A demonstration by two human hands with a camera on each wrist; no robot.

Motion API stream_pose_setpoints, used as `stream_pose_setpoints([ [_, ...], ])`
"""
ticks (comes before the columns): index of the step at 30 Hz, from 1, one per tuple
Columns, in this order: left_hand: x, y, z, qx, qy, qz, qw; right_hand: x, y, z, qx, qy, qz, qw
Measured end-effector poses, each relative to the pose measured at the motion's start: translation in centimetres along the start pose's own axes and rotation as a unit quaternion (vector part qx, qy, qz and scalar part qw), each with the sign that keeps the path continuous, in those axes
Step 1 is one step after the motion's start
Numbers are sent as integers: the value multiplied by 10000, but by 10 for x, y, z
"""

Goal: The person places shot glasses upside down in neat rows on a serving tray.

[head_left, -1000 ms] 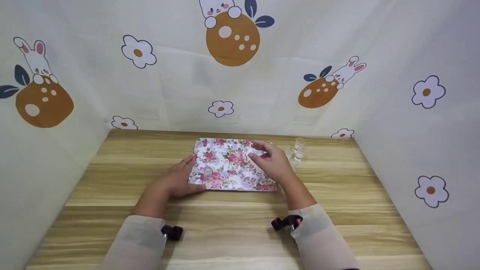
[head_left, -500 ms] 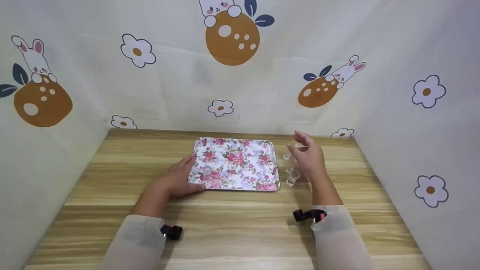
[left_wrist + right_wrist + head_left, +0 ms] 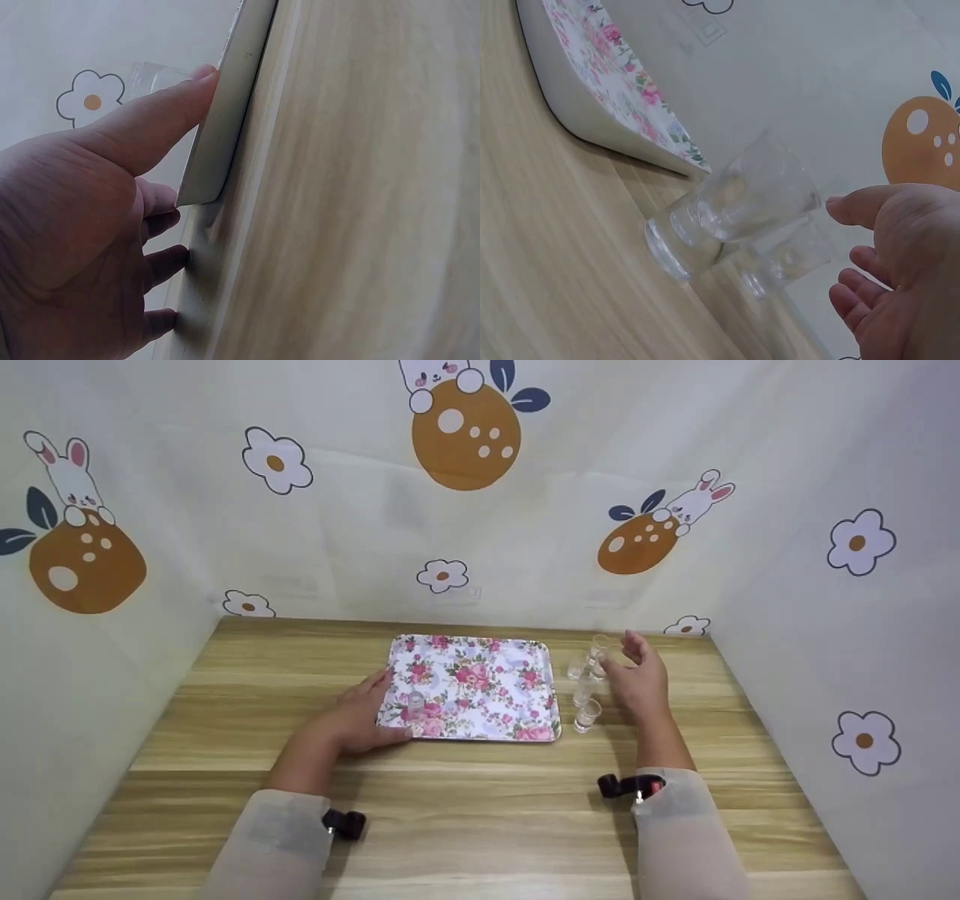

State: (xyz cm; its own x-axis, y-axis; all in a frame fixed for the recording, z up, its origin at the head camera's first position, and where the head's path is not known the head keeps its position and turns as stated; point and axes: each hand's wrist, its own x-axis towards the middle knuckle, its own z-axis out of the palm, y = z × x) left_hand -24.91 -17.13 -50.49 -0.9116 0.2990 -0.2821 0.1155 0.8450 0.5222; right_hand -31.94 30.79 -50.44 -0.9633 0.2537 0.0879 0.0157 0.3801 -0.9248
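Observation:
A floral tray [image 3: 472, 690] lies flat on the table with one small clear glass [image 3: 415, 703] at its near left. My left hand [image 3: 360, 716] holds the tray's near left corner. In the left wrist view, the thumb [image 3: 187, 94] lies on the rim and the lower fingertips reach the table. Just right of the tray stand several clear shot glasses, the nearest glass [image 3: 587, 715] upright. Beside them on the right is my right hand [image 3: 640, 679], fingers loosely bent around nothing. In the right wrist view, its thumb is close to a glass [image 3: 761, 187]; contact is unclear.
The wood-grain table [image 3: 465, 825] ends at a pale cloth backdrop [image 3: 352, 532] printed with rabbits, oranges and flowers. It rises behind the tray and along both sides. A small black camera [image 3: 622, 786] sits on the right sleeve, another black camera [image 3: 345, 825] on the left.
My right hand has moved from above the tray to the right side of the glasses, which now show more fully. The left hand and tray stay in place.

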Motion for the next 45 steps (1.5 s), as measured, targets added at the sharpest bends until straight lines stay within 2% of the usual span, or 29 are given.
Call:
stream_pose_setpoints([
  [9,-1,2,0,2,-5,21,10000,1,14,3,-249,-438,249,9984],
  [14,-1,3,0,8,32,104,9999,1,21,7,-626,-543,364,9959],
  [22,1,1,0,18,31,58,10000,1,29,8,-1078,-282,416,9929],
  [27,0,1,-1,-34,51,4,10000,1,28,9,-1300,-295,403,9903],
  [37,-1,1,-1,26,77,77,9999,-1,24,9,-1338,-299,381,9898],
  [45,0,1,0,-56,119,13,9999,-3,0,-2,-748,-60,456,9961],
])
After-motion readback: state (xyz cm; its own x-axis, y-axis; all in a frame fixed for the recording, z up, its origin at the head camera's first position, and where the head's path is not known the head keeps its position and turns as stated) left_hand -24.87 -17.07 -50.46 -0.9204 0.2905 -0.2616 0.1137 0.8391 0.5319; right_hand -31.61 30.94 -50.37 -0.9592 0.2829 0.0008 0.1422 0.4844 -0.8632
